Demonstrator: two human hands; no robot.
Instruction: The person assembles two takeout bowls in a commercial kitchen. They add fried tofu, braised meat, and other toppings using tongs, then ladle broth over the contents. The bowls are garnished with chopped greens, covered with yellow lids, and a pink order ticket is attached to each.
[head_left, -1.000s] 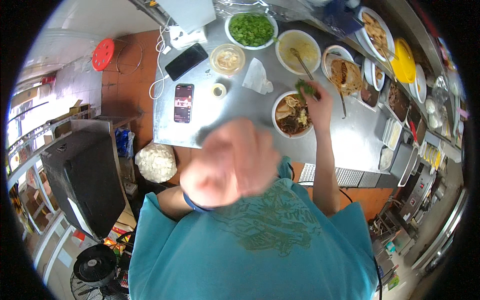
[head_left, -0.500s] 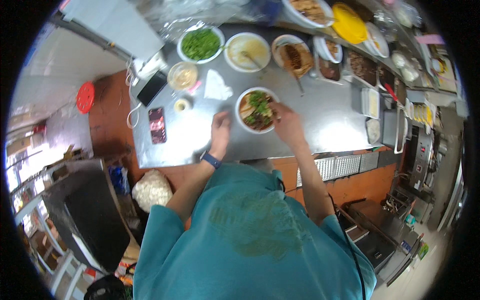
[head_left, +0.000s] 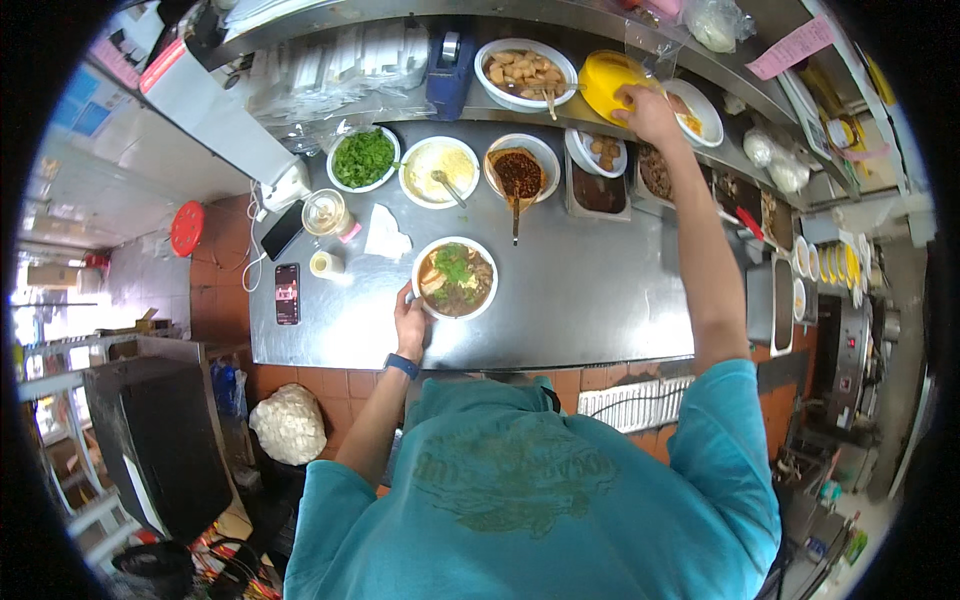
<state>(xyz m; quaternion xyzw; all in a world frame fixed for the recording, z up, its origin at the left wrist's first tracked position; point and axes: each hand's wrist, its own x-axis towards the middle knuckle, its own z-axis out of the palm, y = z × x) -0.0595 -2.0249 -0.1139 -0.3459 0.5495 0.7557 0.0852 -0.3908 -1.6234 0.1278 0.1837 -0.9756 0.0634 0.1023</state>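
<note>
A white bowl point(head_left: 412, 279) of broth with meat, pale slices and chopped green herbs stands on the steel table. My left hand point(head_left: 409, 324) grips its lower left rim, thumb near the edge and fingers partly hidden. My right arm reaches far up to the shelf. There my right hand point(head_left: 650, 114) has its fingers bent over the edge of a yellow round plastic dish point(head_left: 606, 84); its fingertips partly cover that edge. Just right of this hand stands a white bowl point(head_left: 708, 104) with some orange-yellow food.
Along the table's back stand bowls of chopped greens point(head_left: 363, 159), pale mince with a spoon point(head_left: 428, 170) and dark chilli sauce point(head_left: 518, 172). A phone point(head_left: 287, 294), a tape roll point(head_left: 322, 264) and crumpled tissue point(head_left: 384, 234) lie left. The shelf edge point(head_left: 400, 108) overhangs the back.
My right hand has left the food bowl and gone up to the yellow dish on the shelf. My left hand has come onto the food bowl's rim. The head view has shifted.
</note>
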